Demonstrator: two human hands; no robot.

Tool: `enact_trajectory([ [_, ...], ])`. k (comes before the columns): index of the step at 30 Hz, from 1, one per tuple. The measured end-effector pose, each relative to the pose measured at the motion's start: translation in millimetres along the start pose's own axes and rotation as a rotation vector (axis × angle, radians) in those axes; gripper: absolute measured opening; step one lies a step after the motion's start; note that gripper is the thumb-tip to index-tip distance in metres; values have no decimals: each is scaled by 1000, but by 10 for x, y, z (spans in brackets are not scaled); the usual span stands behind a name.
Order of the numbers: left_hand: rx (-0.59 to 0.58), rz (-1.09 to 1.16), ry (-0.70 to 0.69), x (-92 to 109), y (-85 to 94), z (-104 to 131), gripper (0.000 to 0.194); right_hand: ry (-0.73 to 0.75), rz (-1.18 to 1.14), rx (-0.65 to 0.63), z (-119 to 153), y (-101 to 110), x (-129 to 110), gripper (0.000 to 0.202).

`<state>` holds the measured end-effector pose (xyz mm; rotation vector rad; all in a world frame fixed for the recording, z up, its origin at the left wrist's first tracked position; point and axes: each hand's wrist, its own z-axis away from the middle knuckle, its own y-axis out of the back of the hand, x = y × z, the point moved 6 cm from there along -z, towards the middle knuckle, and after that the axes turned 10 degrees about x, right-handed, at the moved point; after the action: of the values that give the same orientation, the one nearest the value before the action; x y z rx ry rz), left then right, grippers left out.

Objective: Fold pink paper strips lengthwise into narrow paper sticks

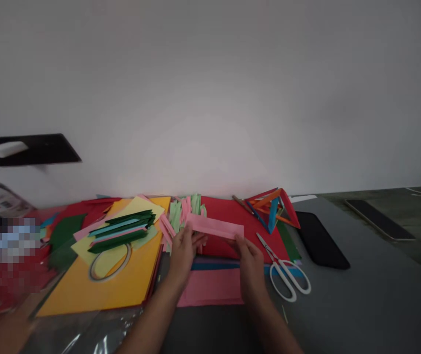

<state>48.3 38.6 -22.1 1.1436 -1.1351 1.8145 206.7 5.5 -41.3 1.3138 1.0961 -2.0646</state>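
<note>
A pink paper strip is stretched level between my two hands, above the table. My left hand pinches its left end, and my right hand grips the right end between thumb and fingers. Below it lies a pink sheet, with blue paper edges showing behind. A red sheet lies beyond the strip. Just right of my right hand rest scissors with white handles, their blades pointing away to the left. Green and pink folded strips are heaped behind my left hand.
At left, a yellow-orange paper stack carries folded green strips and a tape roll. Back right stand joined coloured paper triangles. Further right lie a black phone-like slab and another dark slab. Clear plastic lies front left.
</note>
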Motion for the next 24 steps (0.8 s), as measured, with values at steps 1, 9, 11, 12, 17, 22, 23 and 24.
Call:
enact_trajectory([
  [1, 14, 5, -34, 41, 24, -7, 41, 5, 19, 11, -1, 12, 0, 28],
  [9, -8, 46, -143, 199, 42, -5, 43, -22, -75, 169, -103, 147, 21, 21],
  [11, -82, 49, -108, 150, -35, 15, 47, -82, -172, 172, -98, 130, 44, 20],
  [12, -128, 30, -90, 119, -80, 30, 51, -108, -202, 158, -89, 112, 51, 21],
  [17, -266, -202, -82, 15, -227, 114, 43, -90, -67, 10, -21, -12, 52, 22],
  [22, -258, -455, -258, 103, -221, 150, 19, 94, 151, -211, 74, -176, 54, 19],
  [23, -232, -472, -282, 124, -200, 141, 20, 148, 200, -244, 99, -204, 35, 19],
  [24, -208, -478, -301, 143, -179, 129, 20, 206, 251, -279, 128, -233, 7, 19],
])
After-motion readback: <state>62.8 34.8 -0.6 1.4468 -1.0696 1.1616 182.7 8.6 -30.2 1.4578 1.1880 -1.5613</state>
